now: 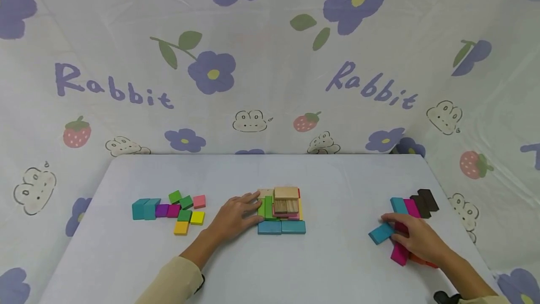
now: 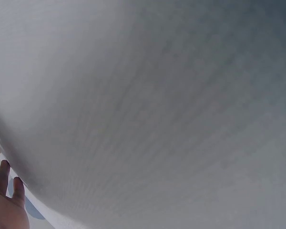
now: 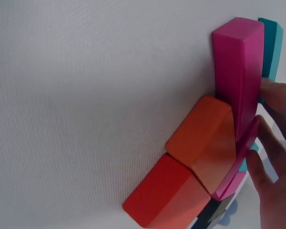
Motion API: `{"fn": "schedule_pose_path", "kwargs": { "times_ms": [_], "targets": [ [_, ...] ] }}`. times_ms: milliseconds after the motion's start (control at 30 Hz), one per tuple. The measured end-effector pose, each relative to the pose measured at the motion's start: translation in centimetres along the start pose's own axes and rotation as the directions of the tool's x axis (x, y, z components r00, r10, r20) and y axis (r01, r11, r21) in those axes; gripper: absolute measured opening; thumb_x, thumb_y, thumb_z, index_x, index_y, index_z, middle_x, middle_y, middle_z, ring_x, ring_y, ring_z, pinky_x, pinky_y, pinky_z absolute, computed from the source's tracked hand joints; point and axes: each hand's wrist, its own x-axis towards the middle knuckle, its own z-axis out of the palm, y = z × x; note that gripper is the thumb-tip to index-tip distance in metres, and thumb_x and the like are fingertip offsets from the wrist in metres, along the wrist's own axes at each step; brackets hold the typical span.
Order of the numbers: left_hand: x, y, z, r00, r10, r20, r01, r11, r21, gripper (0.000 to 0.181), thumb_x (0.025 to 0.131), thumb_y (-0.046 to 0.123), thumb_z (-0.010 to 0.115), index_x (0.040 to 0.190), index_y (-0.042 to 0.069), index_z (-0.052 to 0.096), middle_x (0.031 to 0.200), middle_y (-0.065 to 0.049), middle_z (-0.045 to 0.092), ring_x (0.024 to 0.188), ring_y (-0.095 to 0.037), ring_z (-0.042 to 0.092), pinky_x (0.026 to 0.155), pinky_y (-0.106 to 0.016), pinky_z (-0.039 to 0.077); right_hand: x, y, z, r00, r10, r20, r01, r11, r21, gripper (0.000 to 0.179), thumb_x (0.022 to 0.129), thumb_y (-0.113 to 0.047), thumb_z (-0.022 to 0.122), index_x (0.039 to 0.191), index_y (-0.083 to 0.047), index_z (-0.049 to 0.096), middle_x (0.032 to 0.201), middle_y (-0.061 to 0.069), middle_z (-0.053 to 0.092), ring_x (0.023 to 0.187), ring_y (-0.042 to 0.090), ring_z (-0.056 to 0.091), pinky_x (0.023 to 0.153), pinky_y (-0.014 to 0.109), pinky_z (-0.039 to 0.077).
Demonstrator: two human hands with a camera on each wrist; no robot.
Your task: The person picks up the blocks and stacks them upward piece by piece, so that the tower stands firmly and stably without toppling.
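My left hand rests its fingertips against the left side of a block build at mid-table. That build has green blocks on its left, blue blocks along the front and a pale wooden block on top. In the left wrist view, only part of this hand shows at the lower left. At the right, my right hand pinches a blue block between thumb and finger, above or beside other blocks. Beneath it in the right wrist view lie a magenta block and an orange block.
A group of smaller blocks lies at the left, with teal blocks, a yellow block and a pink block. Dark brown blocks sit behind the right hand. A red block lies beside the orange one. A printed cloth hangs behind the table.
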Motion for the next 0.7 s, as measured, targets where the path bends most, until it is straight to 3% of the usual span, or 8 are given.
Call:
{"fn": "schedule_pose_path", "kwargs": {
  "times_ms": [200, 400, 500, 600, 633, 700],
  "targets": [
    [0.0, 0.0, 0.1, 1.0, 0.002, -0.001, -0.002, 1.0, -0.009, 0.055, 0.093, 0.041, 0.07, 0.137, 0.01, 0.059, 0.152, -0.002, 0.046, 0.14, -0.028, 0.043, 0.114, -0.05, 0.034, 0.4, -0.5, 0.4, 0.999, -0.002, -0.05, 0.002, 1.0, 0.0, 0.049, 0.079, 0.001, 0.08, 0.125, -0.005, 0.065, 0.117, 0.01, 0.07, 0.108, 0.033, 0.065, 0.092, 0.053, 0.052],
    [0.0, 0.0, 0.1, 1.0, 0.0, -0.007, 0.0, 1.0, 0.0, 0.055, 0.092, 0.041, 0.07, 0.137, 0.01, 0.059, 0.152, -0.002, 0.046, 0.14, -0.028, 0.044, 0.114, -0.05, 0.034, 1.5, -2.0, 0.9, 0.991, -0.054, -0.123, 0.06, 0.997, 0.043, 0.046, 0.08, 0.004, 0.078, 0.124, -0.003, 0.065, 0.115, 0.009, 0.072, 0.107, 0.034, 0.066, 0.091, 0.053, 0.052],
    [0.0, 0.0, 0.0, 1.0, -0.001, -0.008, 0.001, 1.0, 0.003, 0.055, 0.092, 0.041, 0.07, 0.137, 0.01, 0.059, 0.152, -0.002, 0.046, 0.14, -0.028, 0.044, 0.114, -0.05, 0.034, 2.4, -3.2, 1.3, 0.98, -0.097, -0.174, 0.108, 0.993, 0.054, 0.046, 0.081, 0.002, 0.078, 0.125, -0.004, 0.064, 0.115, 0.007, 0.072, 0.106, 0.03, 0.067, 0.096, 0.032, 0.053],
    [0.0, 0.0, 0.0, 1.0, -0.003, -0.005, 0.003, 1.0, 0.002, 0.056, 0.093, 0.041, 0.07, 0.137, 0.01, 0.059, 0.152, -0.002, 0.046, 0.14, -0.028, 0.043, 0.114, -0.05, 0.034, 3.4, -4.8, 1.8, 0.963, -0.141, -0.231, 0.162, 0.984, 0.074, 0.046, 0.082, 0.001, 0.079, 0.125, -0.006, 0.064, 0.114, 0.006, 0.072, 0.104, 0.027, 0.068, 0.097, 0.01, 0.041],
    [0.0, 0.0, 0.0, 1.0, -0.002, -0.005, 0.002, 1.0, 0.002, 0.056, 0.093, 0.041, 0.07, 0.137, 0.01, 0.059, 0.152, -0.002, 0.046, 0.14, -0.028, 0.043, 0.114, -0.05, 0.034, 3.8, -5.4, 1.9, 0.958, -0.15, -0.243, 0.172, 0.982, 0.074, 0.047, 0.082, -0.001, 0.079, 0.126, -0.007, 0.064, 0.114, 0.005, 0.072, 0.104, 0.026, 0.068, 0.096, 0.009, 0.04],
    [0.0, -0.1, 0.0, 1.0, 0.0, -0.006, 0.0, 1.0, -0.001, 0.055, 0.093, 0.041, 0.07, 0.137, 0.01, 0.059, 0.152, -0.002, 0.046, 0.14, -0.028, 0.043, 0.114, -0.05, 0.034, 4.5, -6.8, 2.2, 0.95, -0.166, -0.264, 0.194, 0.977, 0.087, 0.047, 0.082, -0.001, 0.079, 0.126, -0.008, 0.064, 0.115, 0.005, 0.072, 0.105, 0.027, 0.068, 0.097, 0.019, 0.047]
  ]
}}
